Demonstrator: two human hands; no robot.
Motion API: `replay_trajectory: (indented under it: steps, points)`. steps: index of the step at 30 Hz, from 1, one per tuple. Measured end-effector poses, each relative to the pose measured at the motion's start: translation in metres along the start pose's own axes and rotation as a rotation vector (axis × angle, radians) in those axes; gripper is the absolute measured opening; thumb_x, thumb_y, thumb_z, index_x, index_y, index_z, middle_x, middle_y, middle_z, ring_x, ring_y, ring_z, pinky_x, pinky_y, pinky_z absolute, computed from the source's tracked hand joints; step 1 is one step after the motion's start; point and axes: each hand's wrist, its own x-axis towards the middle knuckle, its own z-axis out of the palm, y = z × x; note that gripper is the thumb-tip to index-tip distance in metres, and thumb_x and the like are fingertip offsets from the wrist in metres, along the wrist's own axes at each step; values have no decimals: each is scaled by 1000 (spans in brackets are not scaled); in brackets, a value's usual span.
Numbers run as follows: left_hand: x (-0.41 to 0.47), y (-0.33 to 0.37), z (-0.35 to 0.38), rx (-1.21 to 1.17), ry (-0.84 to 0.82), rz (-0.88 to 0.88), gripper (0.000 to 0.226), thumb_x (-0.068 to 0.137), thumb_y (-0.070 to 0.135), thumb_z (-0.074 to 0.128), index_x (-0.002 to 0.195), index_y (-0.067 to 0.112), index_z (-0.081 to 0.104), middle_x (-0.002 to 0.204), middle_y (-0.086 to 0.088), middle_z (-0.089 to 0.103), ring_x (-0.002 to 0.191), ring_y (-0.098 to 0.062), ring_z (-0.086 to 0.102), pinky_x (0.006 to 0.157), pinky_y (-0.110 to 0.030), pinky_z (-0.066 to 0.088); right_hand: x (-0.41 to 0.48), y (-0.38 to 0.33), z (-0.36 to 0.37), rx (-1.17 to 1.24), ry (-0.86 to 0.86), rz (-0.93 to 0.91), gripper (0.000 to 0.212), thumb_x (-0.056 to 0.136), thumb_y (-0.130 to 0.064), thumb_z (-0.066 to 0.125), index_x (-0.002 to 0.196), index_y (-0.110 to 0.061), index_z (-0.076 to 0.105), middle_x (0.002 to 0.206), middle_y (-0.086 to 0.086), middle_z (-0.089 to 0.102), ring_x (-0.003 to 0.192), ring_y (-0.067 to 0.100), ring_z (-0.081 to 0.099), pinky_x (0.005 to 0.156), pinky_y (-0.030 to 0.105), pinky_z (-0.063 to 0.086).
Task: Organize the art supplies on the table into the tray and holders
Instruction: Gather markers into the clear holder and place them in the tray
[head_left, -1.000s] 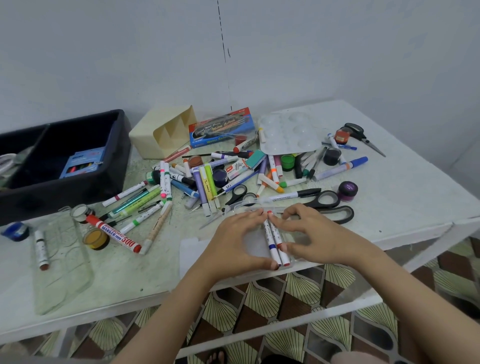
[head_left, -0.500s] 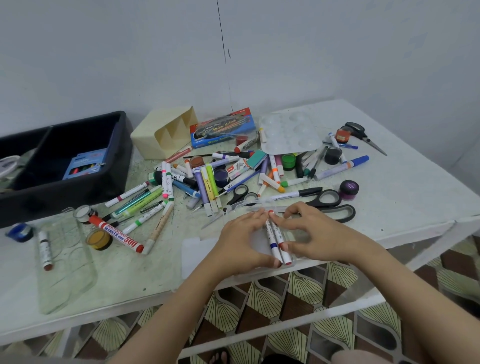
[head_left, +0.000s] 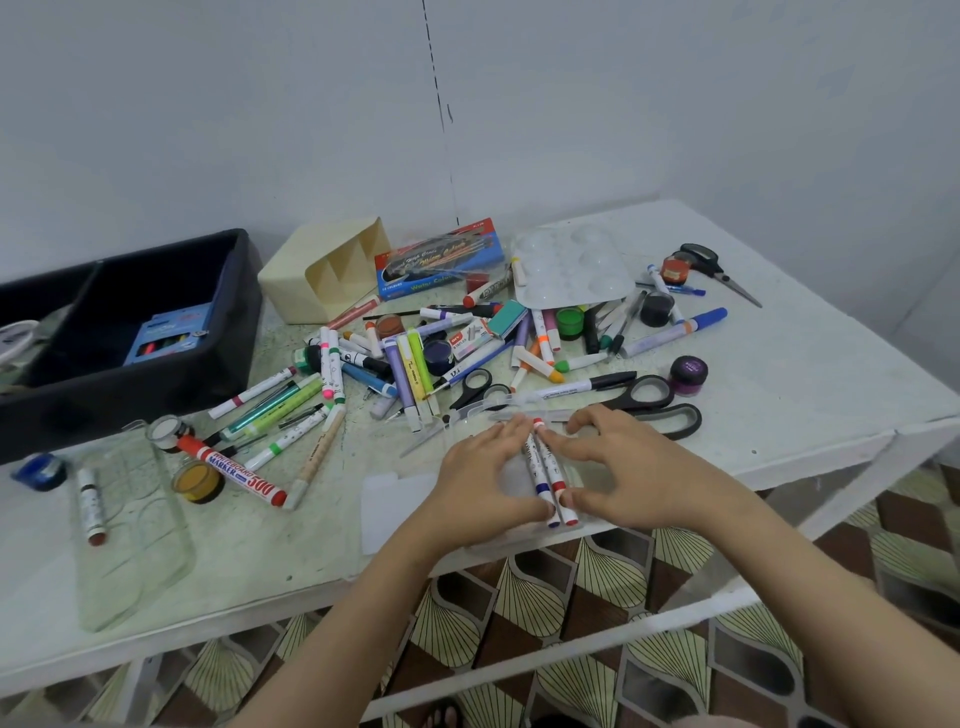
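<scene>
Nearly unchanged: left hand (head_left: 483, 473), right hand (head_left: 618, 467), fingers spread, still press two white red/blue-capped markers (head_left: 543, 467) together, white counter (head_left: 805, 415) 6 o'clock; sorting barely begun.

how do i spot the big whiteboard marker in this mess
Start at the black tray, left on the table. Just in front of it, beside a yellow paint pot, lies the whiteboard marker. Only it is fat, red-capped and printed 500.

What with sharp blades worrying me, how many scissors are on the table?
3. A thin pair at the far right corner, a large pair just beyond the right hand, a small pair mid-pile. More may be hidden.
</scene>
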Motion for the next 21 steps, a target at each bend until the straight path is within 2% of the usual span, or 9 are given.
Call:
replay_trajectory:
  steps: [2, 6, 11, 14, 17, 21]
  points:
    - [-2, 0, 2, -25, 35, 18, 100, 57, 55, 58, 147, 32, 22, 155, 14, 19, 142, -5, 15, 117, -32, 11, -2, -1, 0, -1, -3, -2, 65, 88, -53, 52, 145, -41, 25, 141, -1, 31, 129, 17, 31, 106, 33, 31]
    - [-6, -3, 7, 8, 120, 54, 93, 69, 49, 68, 147, 31, 21, 153, 13, 20, 139, -4, 15, 111, -26, 11, -2, -2, -1, -5, 2, 0, 64, 88, -53, 52, 145, -42, 25, 142, -1, 29, 130, 17, 29, 106, 32, 30]
    - [-5, -7, 8, 77, 146, 92, 93, 64, 59, 54, 147, 29, 23, 149, 16, 20, 134, 0, 13, 104, -16, 9, -1, -2, -3, -43, -32, -1, 65, 89, -54, 50, 146, -42, 22, 144, 2, 28, 132, 18, 28, 106, 32, 28]
    - [-5, -8, 8, 121, 135, 117, 91, 69, 59, 55, 148, 31, 18, 150, 16, 16, 133, 1, 10, 102, -16, 7, 1, -1, -5, -70, -47, 3, 67, 89, -56, 49, 147, -42, 19, 145, 2, 26, 133, 18, 26, 107, 32, 27]
    - [-4, -8, 7, 110, 124, 117, 87, 78, 49, 66, 147, 33, 17, 148, 15, 18, 133, -2, 11, 103, -19, 9, 2, -3, -8, -87, -35, 3, 68, 87, -56, 51, 146, -42, 21, 144, 1, 27, 133, 18, 26, 107, 32, 27]
    - [-2, -9, 5, 73, 117, 96, 87, 76, 46, 70, 147, 34, 21, 143, 13, 21, 131, -1, 11, 103, -21, 10, 2, -4, -9, -83, -26, 4, 68, 87, -55, 53, 146, -42, 21, 144, 0, 27, 132, 17, 25, 107, 32, 26]
